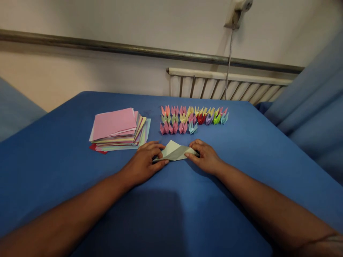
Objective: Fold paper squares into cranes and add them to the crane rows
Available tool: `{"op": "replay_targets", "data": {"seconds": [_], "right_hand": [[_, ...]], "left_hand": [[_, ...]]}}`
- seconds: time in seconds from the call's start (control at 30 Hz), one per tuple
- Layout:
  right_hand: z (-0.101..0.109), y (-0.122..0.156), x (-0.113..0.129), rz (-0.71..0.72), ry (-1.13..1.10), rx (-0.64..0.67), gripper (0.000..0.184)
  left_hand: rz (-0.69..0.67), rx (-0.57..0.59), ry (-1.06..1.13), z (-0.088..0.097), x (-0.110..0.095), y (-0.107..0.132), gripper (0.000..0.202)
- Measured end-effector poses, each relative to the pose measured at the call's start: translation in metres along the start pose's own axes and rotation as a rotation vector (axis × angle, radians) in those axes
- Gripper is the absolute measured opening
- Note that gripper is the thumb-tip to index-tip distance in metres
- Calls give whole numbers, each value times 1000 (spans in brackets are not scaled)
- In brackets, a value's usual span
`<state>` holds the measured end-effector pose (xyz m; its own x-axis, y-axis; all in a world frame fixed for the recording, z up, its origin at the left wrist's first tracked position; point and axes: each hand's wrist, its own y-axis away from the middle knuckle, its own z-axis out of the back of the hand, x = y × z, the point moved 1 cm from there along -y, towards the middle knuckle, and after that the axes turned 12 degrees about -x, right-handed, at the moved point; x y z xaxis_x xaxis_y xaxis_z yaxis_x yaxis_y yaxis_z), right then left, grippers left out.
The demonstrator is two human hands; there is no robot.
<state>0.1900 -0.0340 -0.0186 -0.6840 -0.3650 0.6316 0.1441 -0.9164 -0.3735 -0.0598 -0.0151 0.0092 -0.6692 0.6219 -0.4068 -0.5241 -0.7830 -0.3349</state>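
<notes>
A pale yellow-green sheet of paper point(175, 152), partly folded and creased, lies between my hands on the blue-covered table. My left hand point(147, 160) grips its left corner, thumb in front and fingers behind. At the opposite corner, my right hand point(205, 156) pinches the paper between thumb and curled fingers. One pointed flap rises at the far side of the sheet. Just beyond the paper stand several small folded paper cranes point(183, 128) in rows, in pink, yellow, green, red, purple and light blue.
Left of the cranes sits a tall, uneven stack of coloured paper point(115, 125), pink on top. Behind the blue table cover point(214, 207) are a wall rail point(150, 51), a radiator point(230, 80) and a hanging cord point(229, 60). A blue curtain point(316, 100) hangs at right.
</notes>
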Motion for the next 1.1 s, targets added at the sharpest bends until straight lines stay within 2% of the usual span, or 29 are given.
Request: {"op": "replay_targets", "data": {"seconds": [0.27, 0.57, 0.73, 0.83, 0.97, 1.03, 1.1], "right_hand": [[-5, -1, -9, -28, -163, -114, 12], [3, -3, -9, -73, -12, -64, 23], [0, -4, -13, -84, -164, -136, 20], [-1, -4, -13, -80, -165, -139, 24], [4, -2, -7, 15, -159, -171, 21], [6, -1, -3, 61, -124, -177, 17], [7, 0, -3, 83, -66, -122, 15]], "left_hand": [[-45, 63, 83, -1, 5, -2, 25], [8, 173, 111, 6, 9, -9, 32], [-55, 148, 128, 4, 9, -8, 29], [-115, 53, 15, 7, 9, -8, 20], [-191, -98, -131, 16, -1, -7, 13], [-188, -80, -134, 16, -4, -5, 12], [-137, 10, -80, 13, -3, -4, 15]]}}
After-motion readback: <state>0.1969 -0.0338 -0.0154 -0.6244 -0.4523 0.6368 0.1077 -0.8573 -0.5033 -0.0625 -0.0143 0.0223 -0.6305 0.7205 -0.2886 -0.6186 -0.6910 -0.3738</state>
